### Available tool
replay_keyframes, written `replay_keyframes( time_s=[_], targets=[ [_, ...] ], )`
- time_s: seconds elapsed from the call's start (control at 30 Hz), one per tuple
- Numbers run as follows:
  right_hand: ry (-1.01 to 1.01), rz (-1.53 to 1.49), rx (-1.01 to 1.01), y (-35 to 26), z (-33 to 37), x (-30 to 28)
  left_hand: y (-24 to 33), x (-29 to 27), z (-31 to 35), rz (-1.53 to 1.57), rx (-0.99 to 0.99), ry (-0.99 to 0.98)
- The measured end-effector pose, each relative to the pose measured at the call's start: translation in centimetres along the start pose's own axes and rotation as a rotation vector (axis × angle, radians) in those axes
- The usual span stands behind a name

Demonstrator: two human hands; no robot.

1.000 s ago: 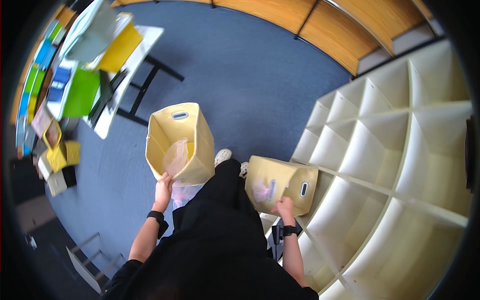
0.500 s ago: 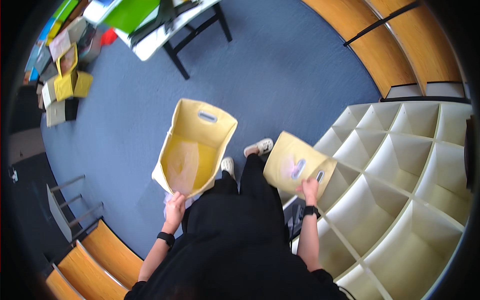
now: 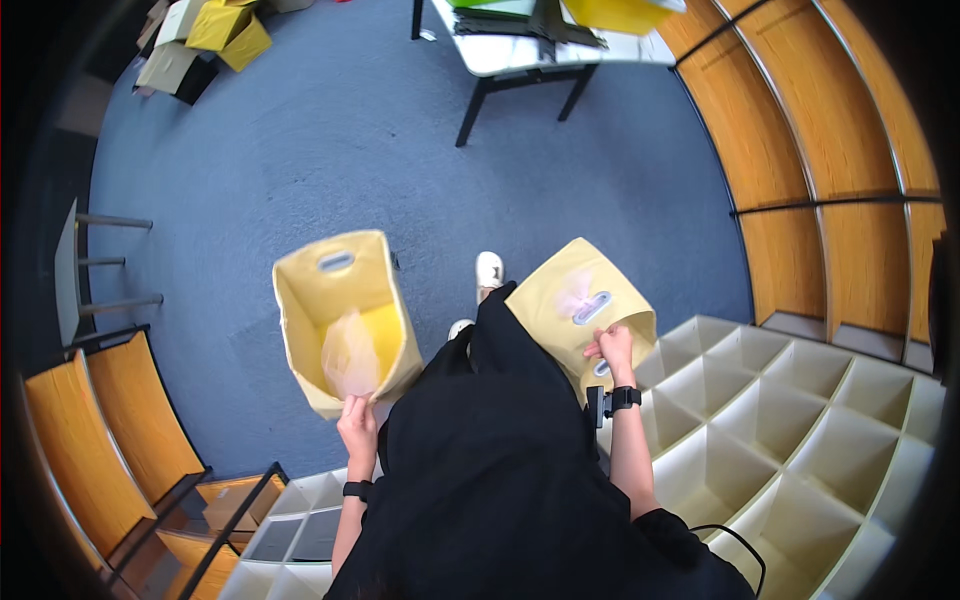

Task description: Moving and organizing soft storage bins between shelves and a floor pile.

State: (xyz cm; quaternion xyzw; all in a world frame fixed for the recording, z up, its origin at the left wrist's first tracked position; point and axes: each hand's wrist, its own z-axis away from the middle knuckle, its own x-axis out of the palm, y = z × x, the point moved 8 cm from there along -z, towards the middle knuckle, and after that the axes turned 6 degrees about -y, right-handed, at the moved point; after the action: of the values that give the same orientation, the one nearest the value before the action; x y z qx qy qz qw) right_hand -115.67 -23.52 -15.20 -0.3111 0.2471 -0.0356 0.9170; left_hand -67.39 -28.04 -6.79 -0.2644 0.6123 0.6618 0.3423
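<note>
My left hand (image 3: 357, 425) is closed on the near rim of a pale yellow fabric storage bin (image 3: 362, 283), which hangs with its mouth toward me. Inside it lies sheer pink fabric (image 3: 348, 355) over a brighter yellow bottom. On the right, my right hand (image 3: 615, 347) grips the upper edge of a second pale yellow storage bin (image 3: 545, 285), close to its handle slots. That bin is tilted, and a tuft of sheer pink fabric (image 3: 575, 290) shows beside one slot. The exact hold of the right fingers is partly hidden.
White cube shelving (image 3: 765, 445) stands close on my right, with more behind my left arm. Wooden shelves (image 3: 775, 250) line the far right. A white table (image 3: 490, 55) with folders stands ahead. Several bins (image 3: 215, 25) sit at the far left on blue floor.
My view has turned left and I have stepped. The left bin has swung to the left, and the right bin has tilted and shifted slightly. Both hands keep their hold.
</note>
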Motion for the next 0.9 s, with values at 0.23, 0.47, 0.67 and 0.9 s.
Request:
replay_keyframes(
  time_s=[0.23,0.47,0.67,0.9],
  targets=[
    [-0.207,0.058,-0.082,-9.7,-5.7,6.1,-8.5,-2.9,-1.1,0.153,-0.418,0.287],
    [-0.297,0.197,-0.053,-19.6,-13.5,10.7,-14.4,-3.8,-0.2,0.544,-0.716,0.565],
    [-0.441,0.349,-0.075,-25.5,-17.2,16.1,-16.6,-5.3,-2.3,0.483,-0.976,0.666],
    [-0.503,0.612,-0.093,-32.0,-21.8,21.1,-16.9,-5.4,-6.1,0.487,-1.052,0.77]
  ],
)
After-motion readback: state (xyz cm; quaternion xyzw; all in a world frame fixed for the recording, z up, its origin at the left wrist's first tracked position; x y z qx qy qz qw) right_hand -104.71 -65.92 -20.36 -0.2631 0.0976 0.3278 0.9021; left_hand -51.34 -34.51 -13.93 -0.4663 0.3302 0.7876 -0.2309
